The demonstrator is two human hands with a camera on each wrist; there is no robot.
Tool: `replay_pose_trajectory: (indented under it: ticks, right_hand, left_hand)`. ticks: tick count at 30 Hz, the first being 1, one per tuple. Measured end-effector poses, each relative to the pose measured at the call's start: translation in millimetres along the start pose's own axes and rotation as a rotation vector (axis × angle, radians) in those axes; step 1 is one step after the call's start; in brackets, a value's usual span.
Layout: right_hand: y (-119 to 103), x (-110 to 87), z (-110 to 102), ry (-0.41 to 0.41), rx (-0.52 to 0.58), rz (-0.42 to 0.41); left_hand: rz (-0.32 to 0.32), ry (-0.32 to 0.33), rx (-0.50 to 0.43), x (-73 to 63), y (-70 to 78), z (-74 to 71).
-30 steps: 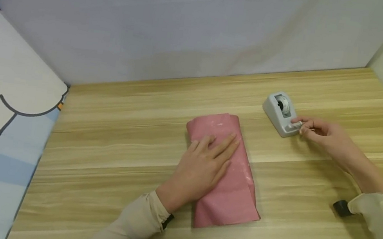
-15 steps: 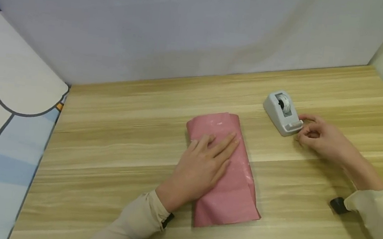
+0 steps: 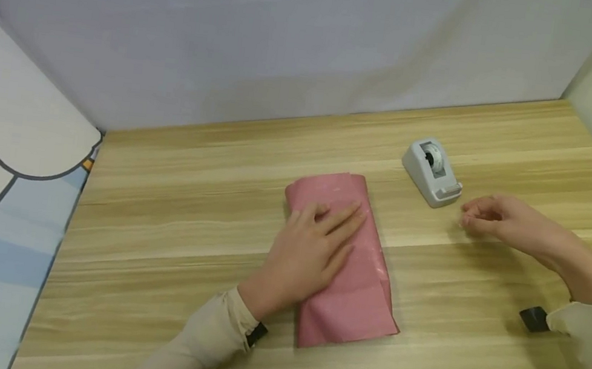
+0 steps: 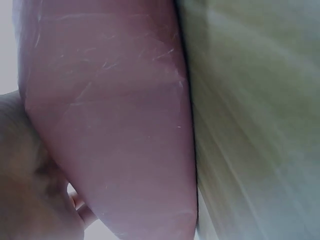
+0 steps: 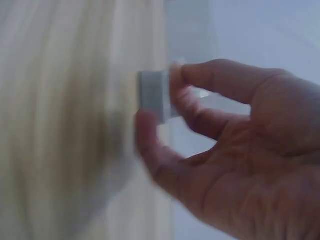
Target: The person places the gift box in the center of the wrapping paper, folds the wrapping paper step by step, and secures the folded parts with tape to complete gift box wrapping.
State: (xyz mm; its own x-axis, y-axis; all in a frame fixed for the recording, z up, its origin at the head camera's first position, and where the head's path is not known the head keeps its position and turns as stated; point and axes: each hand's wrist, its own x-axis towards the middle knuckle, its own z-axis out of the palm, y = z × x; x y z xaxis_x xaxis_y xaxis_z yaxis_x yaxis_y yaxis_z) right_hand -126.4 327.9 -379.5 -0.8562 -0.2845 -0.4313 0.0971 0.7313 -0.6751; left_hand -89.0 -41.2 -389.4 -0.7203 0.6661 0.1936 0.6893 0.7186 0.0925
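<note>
A folded pink sheet package [image 3: 351,294], shiny and creased, lies on the wooden table. The left hand [image 3: 307,253] rests flat on top of it, fingers spread towards its far right side. In the left wrist view, the package [image 4: 115,125] fills the middle, with part of the hand at its left edge. Just right of a grey tape dispenser [image 3: 433,173], the right hand [image 3: 511,224] is held with curled fingers, apart from it. A small clear piece of tape [image 5: 202,93] seems to glint at its fingertips in the right wrist view; most of it cannot be made out.
The dispenser holds a roll of clear tape [image 3: 433,157] and has its cutting end towards the right hand. A pale wall [image 3: 289,56] stands behind the table [image 3: 160,224], with a cartoon-printed panel [image 3: 18,116] on the left.
The right hand has come off the dispenser's cutting end and drawn away to the right. The left hand stays on the package, and the dispenser stands where it was.
</note>
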Motion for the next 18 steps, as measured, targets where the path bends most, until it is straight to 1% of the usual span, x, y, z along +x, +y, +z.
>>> replay_pose_trajectory:
  ticks: [3, 5, 8, 10, 14, 18]
  right_hand:
    - [-15, -9.2, 1, -0.038, -0.059, 0.004]
    - [-30, -12.0, 4, -0.076, -0.082, -0.028]
    - [-57, -10.0, 11, -0.143, -0.094, -0.125]
    - [-76, -6.5, 17, -0.166, -0.111, -0.181]
    - [-111, 3.9, 29, -0.197, -0.173, -0.299]
    - [-134, 13.6, 39, -0.255, -0.235, -0.435]
  left_hand:
    - [0.005, 0.04, -0.041, 1.9, -2.5, -1.1]
    - [0.002, 0.062, -0.052, 3.1, -3.5, -2.1]
    - [-0.013, 0.082, -0.064, 3.5, -4.3, -3.8]
    - [-0.027, 0.085, -0.08, 3.6, -4.4, -4.2]
    - [-0.059, 0.068, -0.13, 3.1, -3.8, -4.5]
    - [-0.077, 0.052, -0.166, 3.1, -3.4, -4.7]
